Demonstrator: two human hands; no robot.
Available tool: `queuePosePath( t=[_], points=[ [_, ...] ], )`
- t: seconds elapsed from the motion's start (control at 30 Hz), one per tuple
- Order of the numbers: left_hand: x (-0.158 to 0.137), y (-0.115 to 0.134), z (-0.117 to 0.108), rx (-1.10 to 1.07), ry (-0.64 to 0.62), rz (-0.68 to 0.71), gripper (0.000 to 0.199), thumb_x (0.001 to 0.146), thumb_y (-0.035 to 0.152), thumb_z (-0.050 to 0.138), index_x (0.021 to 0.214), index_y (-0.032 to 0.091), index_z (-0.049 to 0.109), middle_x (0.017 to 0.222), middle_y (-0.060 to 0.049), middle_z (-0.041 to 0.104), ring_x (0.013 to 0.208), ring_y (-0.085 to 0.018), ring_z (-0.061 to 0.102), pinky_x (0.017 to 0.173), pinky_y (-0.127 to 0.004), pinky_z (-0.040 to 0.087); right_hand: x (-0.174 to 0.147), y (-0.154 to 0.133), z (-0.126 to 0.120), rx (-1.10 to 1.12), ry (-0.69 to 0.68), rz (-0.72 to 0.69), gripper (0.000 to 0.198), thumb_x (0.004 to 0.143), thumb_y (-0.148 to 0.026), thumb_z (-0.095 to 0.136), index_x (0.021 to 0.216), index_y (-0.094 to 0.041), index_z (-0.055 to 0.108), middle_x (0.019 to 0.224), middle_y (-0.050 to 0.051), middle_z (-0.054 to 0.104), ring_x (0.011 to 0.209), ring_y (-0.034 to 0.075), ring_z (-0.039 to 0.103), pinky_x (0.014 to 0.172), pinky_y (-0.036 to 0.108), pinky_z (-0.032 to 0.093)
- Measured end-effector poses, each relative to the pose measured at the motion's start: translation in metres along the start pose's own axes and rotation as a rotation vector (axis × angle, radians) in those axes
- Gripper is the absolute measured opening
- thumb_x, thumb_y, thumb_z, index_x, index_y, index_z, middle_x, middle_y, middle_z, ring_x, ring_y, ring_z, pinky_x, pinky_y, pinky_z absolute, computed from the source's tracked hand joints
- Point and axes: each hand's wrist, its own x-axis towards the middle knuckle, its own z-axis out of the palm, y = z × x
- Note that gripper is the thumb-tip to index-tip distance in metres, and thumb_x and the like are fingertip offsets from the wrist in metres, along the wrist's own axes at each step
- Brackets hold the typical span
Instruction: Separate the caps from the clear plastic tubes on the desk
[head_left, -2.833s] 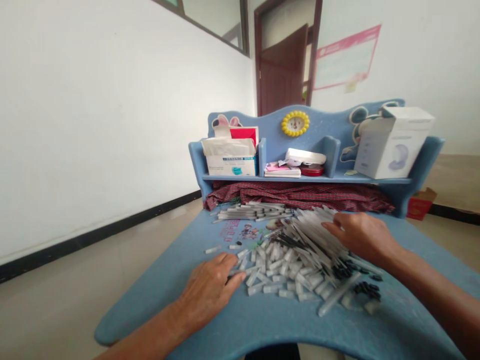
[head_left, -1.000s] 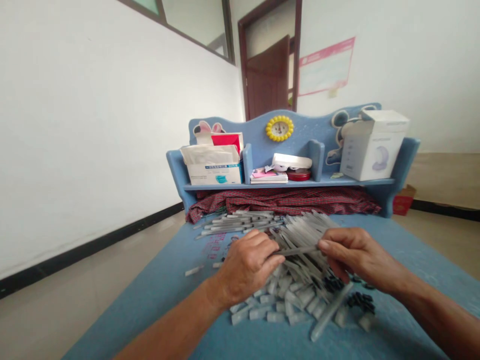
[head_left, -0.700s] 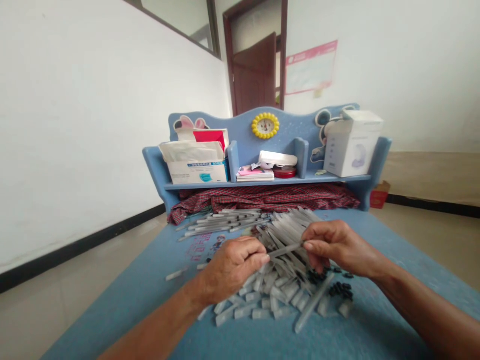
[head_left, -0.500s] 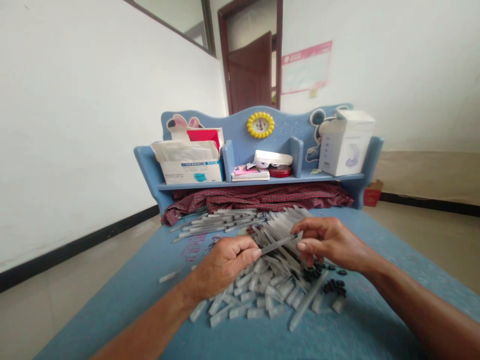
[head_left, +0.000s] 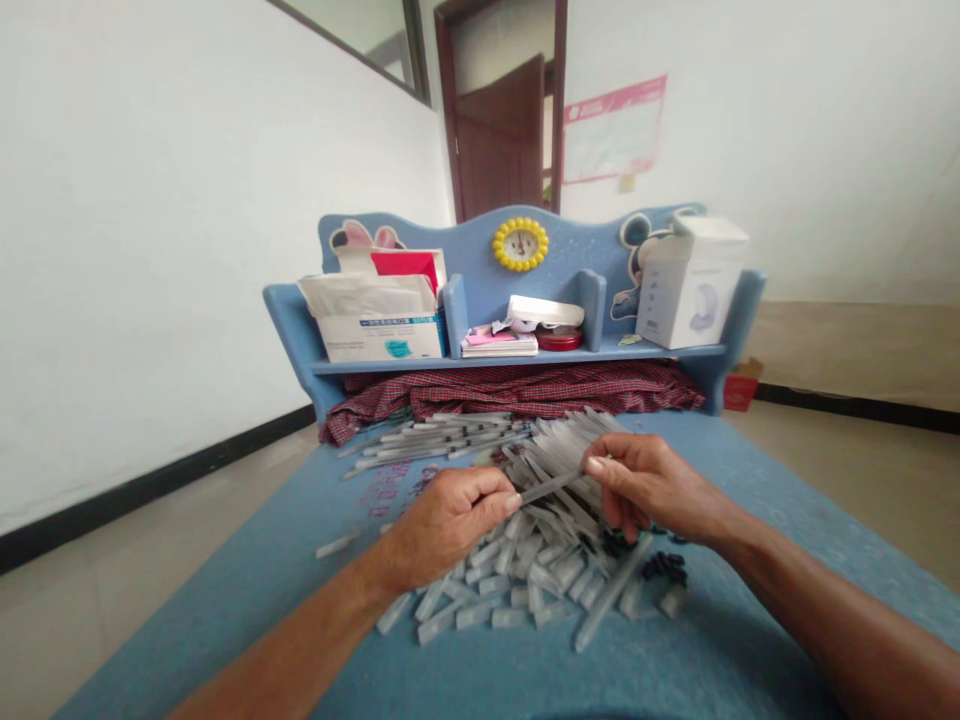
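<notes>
A translucent pen barrel (head_left: 551,487) is stretched between my two hands above the pile. My left hand (head_left: 450,525) is closed round its left end, thumb on top. At the other end, my right hand (head_left: 652,490) pinches it between thumb and fingers, which cover that tip. Below lie several short clear pen caps (head_left: 475,612), spread toward me. Small black plugs (head_left: 666,568) sit in a cluster by my right hand, partly hidden under it. One long clear tube (head_left: 611,597) slants across the front of the caps.
Behind my hands lie a stack of clear barrels (head_left: 574,432) and a row of pens with black bands (head_left: 439,440). A checked cloth (head_left: 525,388) is bunched under the blue shelf (head_left: 442,365), which holds a mask box (head_left: 382,335) and a white carton (head_left: 690,290).
My right thumb and fingers have closed in on the right end of the barrel, covering its dark tip. My left hand keeps its grip.
</notes>
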Motion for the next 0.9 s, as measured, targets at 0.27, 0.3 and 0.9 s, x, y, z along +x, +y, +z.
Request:
queuePosePath(
  t=[0.27, 0.3, 0.9],
  points=[
    [0.0001, 0.0006, 0.0018, -0.002, 0.005, -0.001, 0.032, 0.085, 0.04, 0.042, 0.07, 0.016, 0.058, 0.063, 0.003, 0.047, 0.063, -0.013, 0.046, 0.059, -0.021, 0.034, -0.0021, -0.0002, -0.002, 0.082, -0.084, 0.022, 0.035, 0.083, -0.047, 0.058, 0.103, -0.021, 0.048, 0.048, -0.007, 0.059, 0.031, 0.009, 0.049, 0.032, 0.016, 0.033],
    [0.0001, 0.0008, 0.0018, -0.001, 0.006, 0.0, 0.032, 0.085, 0.04, 0.042, 0.07, 0.016, 0.057, 0.063, 0.003, 0.047, 0.063, -0.013, 0.046, 0.059, -0.021, 0.034, -0.0023, -0.0004, -0.0019, 0.048, -0.069, 0.034, 0.032, 0.084, -0.049, 0.054, 0.097, -0.02, 0.05, 0.046, -0.007, 0.057, 0.03, 0.008, 0.047, 0.031, 0.016, 0.031],
    [0.0003, -0.0011, 0.0015, -0.042, -0.027, -0.013, 0.032, 0.085, 0.039, 0.044, 0.068, 0.015, 0.057, 0.061, 0.004, 0.045, 0.06, -0.011, 0.043, 0.056, -0.019, 0.033, -0.0045, -0.0022, -0.0015, 0.136, -0.128, 0.074, 0.038, 0.08, -0.05, 0.06, 0.1, -0.02, 0.045, 0.056, -0.003, 0.064, 0.038, 0.01, 0.057, 0.03, 0.015, 0.034]
  ],
)
